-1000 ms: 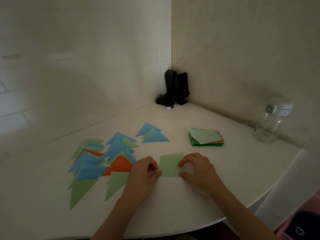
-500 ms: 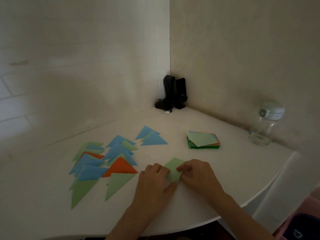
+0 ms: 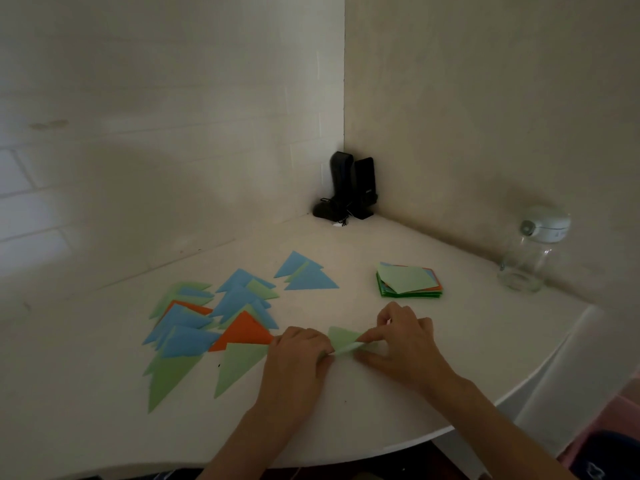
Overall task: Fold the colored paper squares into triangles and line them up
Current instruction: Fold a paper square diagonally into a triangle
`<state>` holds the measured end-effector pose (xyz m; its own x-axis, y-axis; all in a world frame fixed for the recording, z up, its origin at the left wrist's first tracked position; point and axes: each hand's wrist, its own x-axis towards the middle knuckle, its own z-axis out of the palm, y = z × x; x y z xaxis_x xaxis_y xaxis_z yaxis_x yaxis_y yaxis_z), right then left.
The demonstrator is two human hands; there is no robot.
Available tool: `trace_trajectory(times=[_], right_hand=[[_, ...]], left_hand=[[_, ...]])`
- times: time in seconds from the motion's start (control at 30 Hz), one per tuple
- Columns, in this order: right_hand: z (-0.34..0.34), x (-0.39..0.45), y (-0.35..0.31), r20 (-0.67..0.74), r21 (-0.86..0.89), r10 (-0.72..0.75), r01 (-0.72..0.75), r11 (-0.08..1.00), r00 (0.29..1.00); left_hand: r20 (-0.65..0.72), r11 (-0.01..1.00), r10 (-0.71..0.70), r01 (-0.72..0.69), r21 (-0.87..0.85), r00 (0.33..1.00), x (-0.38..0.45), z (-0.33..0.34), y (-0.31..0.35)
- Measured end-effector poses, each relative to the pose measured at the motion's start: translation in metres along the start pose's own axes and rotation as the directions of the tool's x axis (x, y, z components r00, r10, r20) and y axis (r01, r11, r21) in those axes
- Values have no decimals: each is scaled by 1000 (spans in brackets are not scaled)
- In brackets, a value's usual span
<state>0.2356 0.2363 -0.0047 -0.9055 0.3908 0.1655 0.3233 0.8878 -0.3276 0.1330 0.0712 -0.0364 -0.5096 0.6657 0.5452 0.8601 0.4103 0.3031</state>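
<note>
1. The left hand (image 3: pixel 298 351) pinches the near corner of a green paper (image 3: pixel 343 339) on the desk (image 3: pixel 450 341).
2. The right hand (image 3: pixel 405 337) pinches its folded-over flap.
3. Folded triangles (image 3: pixel 214 320) lie left; a stack of squares (image 3: pixel 408 280) sits behind.
4. A glass jar (image 3: pixel 530 258) stands far right; contents unclear.

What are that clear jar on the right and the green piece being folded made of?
The jar looks like clear glass, though clear plastic is possible: the wall shows through it and its base glints. Its pale lid seems matte plastic. The green sheet, pinched by the left hand and right hand, looks like thin matte paper: it holds a sharp crease and shows no shine.
</note>
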Motion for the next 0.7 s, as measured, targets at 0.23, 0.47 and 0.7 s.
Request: trace_trajectory(times=[0.23,0.47,0.7], right_hand=[[6,3,4,0,137,65,-64,989,998],[11,7,-7,-16,154,199,-195,969,980],[20,14,-14,-63,114,274,-266,957,960]], left_hand=[[-17,991,-119,120,53,993,4,-2,-17],[-69,969,-223,229,93,972,5,8,-5],[-79,940,-275,285,187,958,12,16,3]])
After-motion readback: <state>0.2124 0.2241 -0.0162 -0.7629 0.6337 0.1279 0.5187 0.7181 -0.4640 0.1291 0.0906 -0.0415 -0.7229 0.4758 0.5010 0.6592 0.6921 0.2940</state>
